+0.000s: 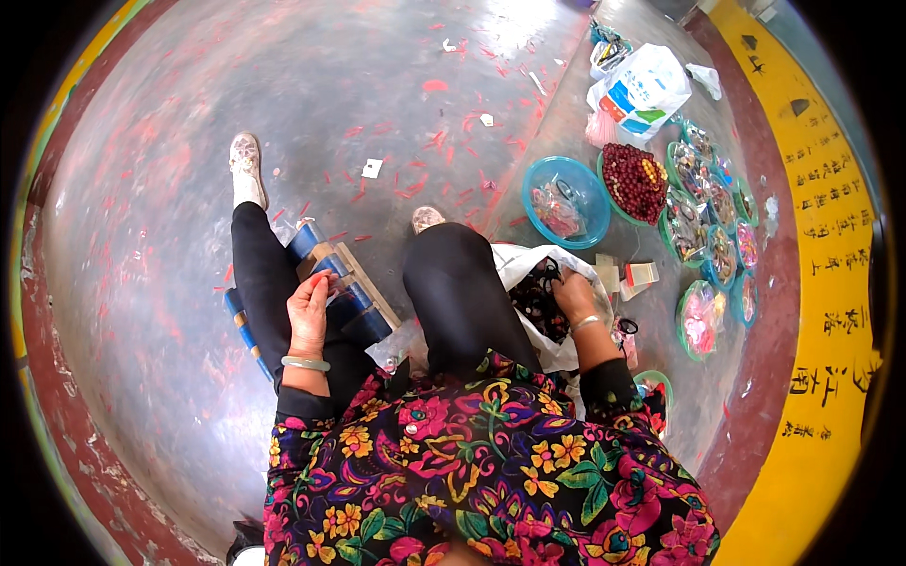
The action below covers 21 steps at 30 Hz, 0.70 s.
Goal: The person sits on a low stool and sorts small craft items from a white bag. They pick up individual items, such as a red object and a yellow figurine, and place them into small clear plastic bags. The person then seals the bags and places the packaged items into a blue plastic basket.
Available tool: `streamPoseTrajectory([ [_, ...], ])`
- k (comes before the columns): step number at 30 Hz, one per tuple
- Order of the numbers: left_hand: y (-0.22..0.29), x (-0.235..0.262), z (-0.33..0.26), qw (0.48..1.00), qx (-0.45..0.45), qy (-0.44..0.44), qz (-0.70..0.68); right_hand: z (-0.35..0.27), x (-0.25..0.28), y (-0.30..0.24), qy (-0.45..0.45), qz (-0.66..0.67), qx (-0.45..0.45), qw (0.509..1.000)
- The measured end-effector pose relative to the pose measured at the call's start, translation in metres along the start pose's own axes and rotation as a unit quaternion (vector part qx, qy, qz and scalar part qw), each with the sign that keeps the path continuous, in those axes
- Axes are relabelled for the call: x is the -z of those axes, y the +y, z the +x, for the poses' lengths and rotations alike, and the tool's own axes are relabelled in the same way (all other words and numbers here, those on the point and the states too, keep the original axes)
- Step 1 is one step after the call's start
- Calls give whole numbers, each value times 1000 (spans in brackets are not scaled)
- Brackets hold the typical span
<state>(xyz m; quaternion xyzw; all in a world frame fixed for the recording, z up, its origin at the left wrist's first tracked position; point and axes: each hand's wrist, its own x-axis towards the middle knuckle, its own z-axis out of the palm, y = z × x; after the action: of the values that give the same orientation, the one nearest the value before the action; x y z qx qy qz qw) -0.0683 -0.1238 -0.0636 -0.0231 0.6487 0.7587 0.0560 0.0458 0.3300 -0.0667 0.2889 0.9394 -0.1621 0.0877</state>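
My left hand is raised over my left thigh, thumb and fingers pinched together. Whatever small thing they hold is too small to make out. A light-coloured bangle circles that wrist. On the right, my right hand reaches into an open white plastic bag beside my right knee. Its fingers are curled among black bits with small coloured spots, whose kind is unclear, and the fingertips are partly hidden. Between my legs lies a crumpled clear plastic bag.
A blue-and-tan slatted bench stands by my left leg. To the right are a blue basin of small packets, a basin of dark red beads, several small baskets, a cardboard box and a white shopping bag. Red scraps litter the floor.
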Motion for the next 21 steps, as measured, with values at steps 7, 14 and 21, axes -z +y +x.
streamPoseTrajectory([
  [7,-2,-4,-1,1000,-1,-19,-3,44,-35,14,41,-24,-11,999],
  [14,0,-7,-1,1000,0,-14,18,18,-12,-4,90,1,-39,995],
  [21,-2,-7,-1,1000,5,-21,14,-31,16,11,189,200,64,959],
])
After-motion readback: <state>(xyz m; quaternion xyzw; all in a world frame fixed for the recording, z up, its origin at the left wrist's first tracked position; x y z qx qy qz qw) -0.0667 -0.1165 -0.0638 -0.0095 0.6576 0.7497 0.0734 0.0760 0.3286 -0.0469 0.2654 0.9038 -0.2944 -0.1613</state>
